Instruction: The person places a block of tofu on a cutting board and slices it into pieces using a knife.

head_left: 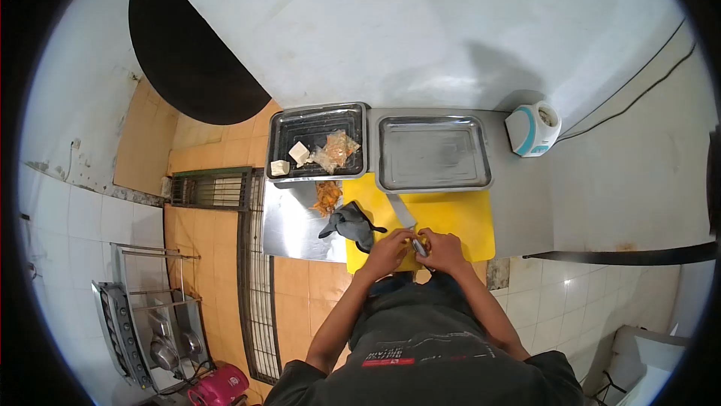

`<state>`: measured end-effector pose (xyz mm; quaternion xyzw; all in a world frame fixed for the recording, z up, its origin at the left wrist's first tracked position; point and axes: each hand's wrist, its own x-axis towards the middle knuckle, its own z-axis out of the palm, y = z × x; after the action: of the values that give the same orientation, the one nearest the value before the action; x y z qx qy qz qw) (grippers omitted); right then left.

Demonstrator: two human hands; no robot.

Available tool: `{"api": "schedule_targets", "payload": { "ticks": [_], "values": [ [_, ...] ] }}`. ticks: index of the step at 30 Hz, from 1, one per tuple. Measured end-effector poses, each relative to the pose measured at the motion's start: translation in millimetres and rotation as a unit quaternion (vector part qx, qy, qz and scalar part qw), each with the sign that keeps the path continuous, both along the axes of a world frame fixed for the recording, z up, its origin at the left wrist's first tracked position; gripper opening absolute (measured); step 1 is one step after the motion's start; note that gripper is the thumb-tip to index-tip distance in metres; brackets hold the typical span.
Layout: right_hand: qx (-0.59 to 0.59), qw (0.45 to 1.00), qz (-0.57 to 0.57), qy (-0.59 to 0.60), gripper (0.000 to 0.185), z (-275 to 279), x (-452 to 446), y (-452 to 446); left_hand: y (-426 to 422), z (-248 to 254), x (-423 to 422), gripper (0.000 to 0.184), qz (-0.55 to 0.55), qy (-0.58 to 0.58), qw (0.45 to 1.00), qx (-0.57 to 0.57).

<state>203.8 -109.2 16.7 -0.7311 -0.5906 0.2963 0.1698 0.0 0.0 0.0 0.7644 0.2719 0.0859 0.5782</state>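
Observation:
At the front edge of the yellow cutting board (pixel 462 226), my left hand (pixel 387 253) and my right hand (pixel 443 248) are close together with fingers bent inward. Between them lies the dark handle of a knife (pixel 401 211), its blade pointing away toward the trays. The fingers of both hands are curled at the handle; what else they pinch is too small to make out. A dark grey cloth or glove (pixel 351 226) rests on the board's left edge, beside my left hand. Orange-brown food pieces (pixel 327 198) sit on the metal table left of the board.
A dark tray (pixel 279 135) at the back left holds two white blocks (pixel 300 153) and plastic bags of food (pixel 338 150). A metal tray (pixel 433 187) stands behind the board, overlapping its back edge. A white and teal appliance (pixel 532 129) is at the back right.

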Motion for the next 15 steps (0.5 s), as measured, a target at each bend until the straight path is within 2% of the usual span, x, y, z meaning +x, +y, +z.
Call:
{"api": "schedule_targets", "payload": {
  "ticks": [2, 3, 5, 6, 8, 11, 13, 15],
  "values": [
    [-0.008, 0.998, -0.005, -0.056, 0.056, 6, -1, 0, 8, 5, -3, 0.050, 0.059, 0.025, 0.981, 0.181],
    [-0.008, 0.999, -0.004, -0.040, 0.056, 5, -19, 4, 16, 14, -22, 0.050, 0.057, 0.040, 0.981, 0.181],
    [0.002, 0.996, -0.014, -0.084, 0.057, 7, -16, 5, 26, 31, -20, 0.053, 0.209, 0.123, 0.898, 0.366],
    [0.001, 0.996, -0.014, -0.085, 0.057, 4, -14, 7, 28, 47, -17, 0.053, 0.210, 0.122, 0.899, 0.366],
    [0.005, 0.996, -0.004, -0.084, 0.052, -5, -15, 12, 29, 75, -17, 0.051, 0.280, 0.252, 0.823, 0.425],
    [-0.054, 0.993, 0.014, -0.103, 0.046, 4, -10, 18, 34, 43, -27, 0.050, 0.264, 0.265, 0.851, 0.368],
    [-0.075, 0.994, 0.006, -0.076, 0.046, 6, -3, 17, 40, 0, -40, 0.050, 0.251, 0.240, 0.869, 0.352],
    [-0.095, 0.994, -0.005, -0.049, 0.046, 6, 7, 15, 46, -5, -45, 0.051, 0.236, 0.215, 0.886, 0.337]
  ]
}}
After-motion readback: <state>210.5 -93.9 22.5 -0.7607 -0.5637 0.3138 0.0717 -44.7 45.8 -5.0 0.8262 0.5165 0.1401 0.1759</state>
